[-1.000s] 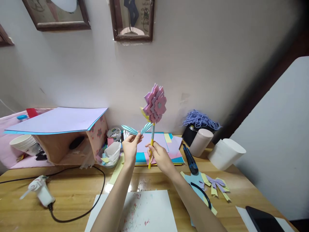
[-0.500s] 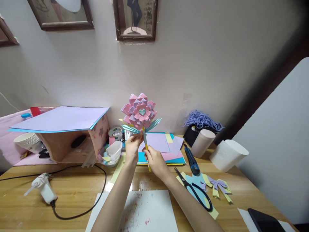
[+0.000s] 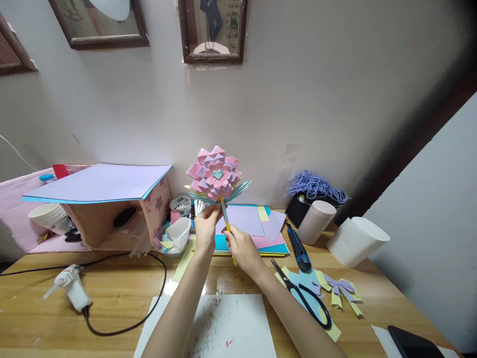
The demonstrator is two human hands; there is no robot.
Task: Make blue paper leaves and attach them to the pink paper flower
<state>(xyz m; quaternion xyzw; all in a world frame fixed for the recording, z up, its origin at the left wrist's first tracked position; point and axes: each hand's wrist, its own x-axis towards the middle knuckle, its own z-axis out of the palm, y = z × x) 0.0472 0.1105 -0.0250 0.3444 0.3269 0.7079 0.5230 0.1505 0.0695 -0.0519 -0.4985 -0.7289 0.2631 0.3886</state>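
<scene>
A paper flower (image 3: 214, 174) with pink and lilac folded petals and a blue heart at its centre is held up over the table. Pleated teal leaves (image 3: 239, 190) spread from just under the bloom. My left hand (image 3: 205, 226) is closed, its fingers pinching near the top of the stem and the leaves. Lower down, my right hand (image 3: 240, 248) is closed around the yellow and grey stem (image 3: 225, 215), whose tip shows below the fingers. The left fingertips are partly hidden behind the stem.
A white sheet (image 3: 231, 323) lies in front. Left are a hot glue gun (image 3: 76, 291) with its cord and a cardboard box (image 3: 100, 223). Right are scissors (image 3: 298, 291), a utility knife (image 3: 298, 248), paper bows (image 3: 341, 288), paper rolls (image 3: 357, 241) and a phone (image 3: 412, 343). Coloured paper (image 3: 242, 221) sits behind.
The flower has turned slightly in my hands, its face now tilting a little more to the left. Both hands keep their hold. The whole view has shifted slightly.
</scene>
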